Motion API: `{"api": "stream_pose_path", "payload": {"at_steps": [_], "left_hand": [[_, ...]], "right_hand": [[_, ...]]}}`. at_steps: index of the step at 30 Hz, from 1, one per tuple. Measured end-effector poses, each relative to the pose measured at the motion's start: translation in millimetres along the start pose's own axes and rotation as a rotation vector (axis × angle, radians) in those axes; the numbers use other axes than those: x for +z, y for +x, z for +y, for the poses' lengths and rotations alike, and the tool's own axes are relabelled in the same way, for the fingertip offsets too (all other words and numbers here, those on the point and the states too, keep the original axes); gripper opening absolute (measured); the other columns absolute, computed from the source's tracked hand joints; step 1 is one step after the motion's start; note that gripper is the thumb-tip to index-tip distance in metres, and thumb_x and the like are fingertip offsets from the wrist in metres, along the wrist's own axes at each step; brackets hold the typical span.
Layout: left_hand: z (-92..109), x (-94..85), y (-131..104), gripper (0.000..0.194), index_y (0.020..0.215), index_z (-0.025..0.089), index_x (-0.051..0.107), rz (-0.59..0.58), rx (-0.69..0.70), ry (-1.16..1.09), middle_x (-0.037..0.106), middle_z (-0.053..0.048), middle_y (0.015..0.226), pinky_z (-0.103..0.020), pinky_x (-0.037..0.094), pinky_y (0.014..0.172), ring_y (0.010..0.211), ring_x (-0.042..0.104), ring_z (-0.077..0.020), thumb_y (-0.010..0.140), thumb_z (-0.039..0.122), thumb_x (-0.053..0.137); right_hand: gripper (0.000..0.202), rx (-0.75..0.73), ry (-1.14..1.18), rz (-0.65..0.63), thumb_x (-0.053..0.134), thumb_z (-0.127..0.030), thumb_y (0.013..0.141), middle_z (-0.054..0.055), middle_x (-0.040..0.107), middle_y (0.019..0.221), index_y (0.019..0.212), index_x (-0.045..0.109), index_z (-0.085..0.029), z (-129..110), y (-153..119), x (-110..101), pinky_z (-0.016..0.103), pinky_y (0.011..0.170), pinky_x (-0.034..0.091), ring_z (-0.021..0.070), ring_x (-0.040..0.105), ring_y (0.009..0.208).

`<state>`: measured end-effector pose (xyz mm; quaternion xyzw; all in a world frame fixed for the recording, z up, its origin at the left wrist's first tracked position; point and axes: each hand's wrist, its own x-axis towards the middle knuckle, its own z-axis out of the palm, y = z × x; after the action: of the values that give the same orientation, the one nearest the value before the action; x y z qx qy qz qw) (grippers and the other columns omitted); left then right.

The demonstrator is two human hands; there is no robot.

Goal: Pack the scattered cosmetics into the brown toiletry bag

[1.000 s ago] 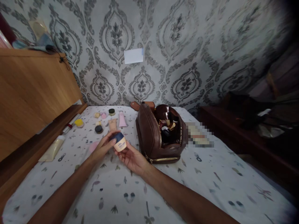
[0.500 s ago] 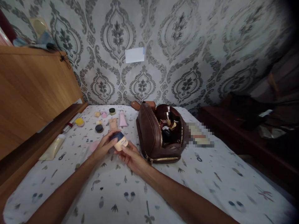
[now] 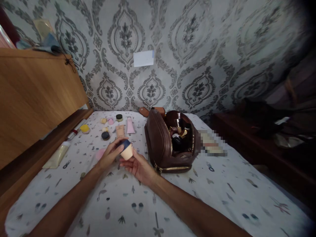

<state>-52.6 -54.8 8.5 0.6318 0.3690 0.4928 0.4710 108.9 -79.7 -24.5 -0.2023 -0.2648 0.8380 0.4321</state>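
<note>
Both hands are around a small cream jar (image 3: 127, 152) with a dark blue lid, held above the patterned sheet. My left hand (image 3: 112, 153) grips it from the left, with fingers over the lid. From the lower right, my right hand (image 3: 140, 167) touches the jar's side and underside, its thumb on the jar. Behind the jar a peach tube (image 3: 120, 131) and a pink tube (image 3: 130, 125) lie on the sheet. To the right of my hands stands an open brown bag (image 3: 159, 138) with small items inside.
Several small jars, including a black-lidded one (image 3: 105, 135), lie at the back left. A cream tube (image 3: 57, 155) and a yellow item (image 3: 84, 128) are near the wooden cabinet (image 3: 39, 98). The patterned wall (image 3: 153, 33) is behind.
The jar has turned in my hands, so its printed label no longer shows. My right hand's fingers have shifted slightly around it.
</note>
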Motion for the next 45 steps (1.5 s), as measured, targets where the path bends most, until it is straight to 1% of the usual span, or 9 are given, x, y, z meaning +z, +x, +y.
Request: {"api": "stream_pose_path", "payload": {"at_steps": [4, 9, 12, 16, 21, 29, 39, 42, 45], "left_hand": [[-0.6, 0.5, 2.4, 0.039, 0.112, 0.019, 0.067, 0.042, -0.008, 0.02, 0.069, -0.008, 0.111, -0.034, 0.045, 0.095, 0.107, 0.06, -0.0256, 0.085, 0.047, 0.065], [-0.7, -0.5, 3.0, 0.041, 0.112, 0.019, 0.068, 0.046, -0.02, 0.052, 0.069, -0.007, 0.111, -0.034, 0.044, 0.095, 0.106, 0.06, -0.0256, 0.085, 0.05, 0.063], [0.1, -1.4, 0.9, 0.042, 0.119, 0.02, 0.066, 0.013, -0.028, 0.038, 0.067, -0.008, 0.12, -0.034, 0.042, 0.099, 0.112, 0.058, -0.0266, 0.088, 0.048, 0.061], [1.7, -2.3, -2.3, 0.046, 0.13, 0.022, 0.06, -0.052, -0.011, 0.016, 0.061, -0.008, 0.132, -0.034, 0.038, 0.104, 0.124, 0.051, -0.0281, 0.09, 0.045, 0.059], [-1.3, -2.9, -1.9, 0.044, 0.128, 0.022, 0.062, -0.042, -0.005, -0.017, 0.063, -0.008, 0.129, -0.033, 0.04, 0.101, 0.121, 0.054, -0.0278, 0.089, 0.043, 0.062], [-2.1, 0.7, -0.2, 0.039, 0.117, 0.019, 0.066, 0.003, -0.023, 0.007, 0.068, -0.008, 0.116, -0.032, 0.046, 0.094, 0.109, 0.06, -0.0254, 0.087, 0.044, 0.063], [-3.9, 2.0, -0.3, 0.047, 0.127, 0.02, 0.062, -0.07, -0.037, -0.118, 0.063, -0.01, 0.131, -0.036, 0.037, 0.106, 0.127, 0.051, -0.0293, 0.086, 0.044, 0.065], [-4.4, 4.5, -1.0, 0.05, 0.125, 0.019, 0.062, -0.042, -0.06, -0.164, 0.064, -0.011, 0.128, -0.037, 0.039, 0.104, 0.125, 0.052, -0.0307, 0.083, 0.044, 0.068], [-4.7, 4.9, -1.2, 0.05, 0.123, 0.018, 0.062, 0.004, -0.068, -0.184, 0.063, -0.012, 0.127, -0.036, 0.042, 0.1, 0.124, 0.052, -0.0309, 0.081, 0.045, 0.07]], "right_hand": [[0.049, -0.057, -0.034, 0.018, 0.082, -0.041, 0.073, 0.009, 0.077, 0.09, 0.108, 0.057, -0.016, 1.6, -1.6, -0.7, 0.021, 0.063, 0.052, 0.0175, 0.075, 0.076], [0.044, -0.052, -0.015, 0.041, 0.08, -0.043, 0.076, 0.011, 0.077, 0.086, 0.101, 0.058, -0.014, 2.6, -1.4, -1.1, 0.021, 0.063, 0.052, 0.0173, 0.074, 0.074], [0.041, -0.021, 0.007, 0.029, 0.073, -0.047, 0.082, 0.012, 0.076, 0.083, 0.098, 0.062, -0.011, 1.1, -0.4, -0.4, 0.022, 0.064, 0.052, 0.0168, 0.074, 0.072], [0.046, 0.101, 0.073, 0.007, 0.051, -0.053, 0.095, 0.011, 0.076, 0.079, 0.092, 0.065, -0.009, -3.9, -0.3, 1.0, 0.02, 0.063, 0.052, 0.0144, 0.073, 0.067], [0.052, 0.133, 0.102, 0.011, 0.037, -0.053, 0.1, 0.012, 0.076, 0.077, 0.092, 0.064, -0.009, -6.7, -1.6, 2.1, 0.021, 0.06, 0.053, 0.0157, 0.073, 0.064], [0.034, 0.067, 0.12, 0.049, 0.061, -0.044, 0.092, 0.008, 0.075, 0.083, 0.098, 0.066, -0.01, -2.8, 0.5, -0.5, 0.019, 0.061, 0.053, 0.0143, 0.073, 0.071], [0.051, 0.146, 0.181, -0.006, 0.038, -0.053, 0.1, 0.013, 0.076, 0.087, 0.103, 0.064, -0.01, -12.0, -3.3, 2.5, 0.022, 0.062, 0.053, 0.0161, 0.073, 0.073], [0.051, 0.156, 0.167, -0.008, 0.039, -0.053, 0.099, 0.012, 0.076, 0.086, 0.098, 0.066, -0.01, -11.2, -3.1, 1.8, 0.022, 0.062, 0.052, 0.0163, 0.072, 0.074], [0.047, 0.135, 0.117, 0.017, 0.048, -0.053, 0.096, 0.01, 0.074, 0.085, 0.094, 0.067, -0.01, -7.5, -1.3, -0.2, 0.022, 0.062, 0.051, 0.0157, 0.071, 0.074]]}}
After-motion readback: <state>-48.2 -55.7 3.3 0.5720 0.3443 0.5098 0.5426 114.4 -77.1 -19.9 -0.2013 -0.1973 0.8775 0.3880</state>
